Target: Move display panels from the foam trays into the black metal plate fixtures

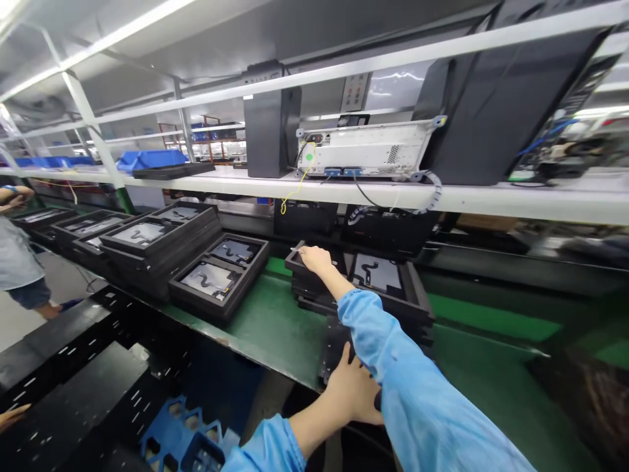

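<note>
Blue sleeves point(432, 393) come first, the right one crossing over the other beside the green bench point(280, 321). Far left of the fingers stands another person point(19, 255) in a pale top. Then come stacked trays point(184, 252), and nearer the fingers an open tray point(249, 274) with two panels lying in it. The right hand point(316, 259) bends its fingers close together at the far left corner of a black tray point(417, 288); I can't tell whether they're clamped on it. Low in front, the left hand point(354, 387) has thumb and fingers spread apart against a dark piece point(333, 347), though I can't tell if they grip it. Right of the upper fingers, a grey panel point(381, 272) with a black cable lies in that black tray.
</note>
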Available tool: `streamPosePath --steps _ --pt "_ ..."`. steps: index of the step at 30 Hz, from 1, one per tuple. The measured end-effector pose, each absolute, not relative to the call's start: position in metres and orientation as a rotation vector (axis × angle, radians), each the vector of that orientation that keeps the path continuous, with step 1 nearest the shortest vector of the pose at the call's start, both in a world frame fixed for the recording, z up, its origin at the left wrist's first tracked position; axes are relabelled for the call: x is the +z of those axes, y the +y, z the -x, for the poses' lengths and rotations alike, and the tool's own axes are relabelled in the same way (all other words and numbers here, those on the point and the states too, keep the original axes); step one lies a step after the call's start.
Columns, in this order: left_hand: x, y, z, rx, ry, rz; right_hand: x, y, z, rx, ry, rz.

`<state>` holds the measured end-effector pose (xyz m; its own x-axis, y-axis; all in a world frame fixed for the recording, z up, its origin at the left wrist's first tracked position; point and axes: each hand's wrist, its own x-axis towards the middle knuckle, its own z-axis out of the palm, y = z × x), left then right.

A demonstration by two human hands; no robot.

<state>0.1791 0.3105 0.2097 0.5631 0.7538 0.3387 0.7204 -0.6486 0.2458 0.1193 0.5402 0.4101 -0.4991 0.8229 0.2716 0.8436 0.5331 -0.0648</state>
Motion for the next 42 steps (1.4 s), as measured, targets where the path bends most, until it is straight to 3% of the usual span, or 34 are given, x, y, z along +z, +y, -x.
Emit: streamPosePath --steps 7,12,17,25,35,42 --pt "0.217 0.312 -0.174 0.65 1.205 -2.61 0.388 0.453 -0.216 -0.008 -2.312 1.36" --pt "0.224 0.301 -0.153 0.841 1.047 -2.476 0.291 0.358 -0.367 0.24 -1.812 1.667" --pt "0.191 0.306 -0.125 1.228 1.471 -1.816 0.212 0.298 -0.449 0.408 -1.429 1.853" --pt "0.169 0.321 -0.12 1.278 1.384 -1.041 0.211 0.317 -0.449 0.618 -1.484 2.073" --pt "0.186 0.322 -0.106 1.225 1.32 -0.804 0.185 0.305 -0.465 0.96 -1.283 1.623" --pt "0.189 0.315 -0.111 1.261 1.319 -0.713 0.189 0.336 -0.5 0.788 -1.136 1.768"
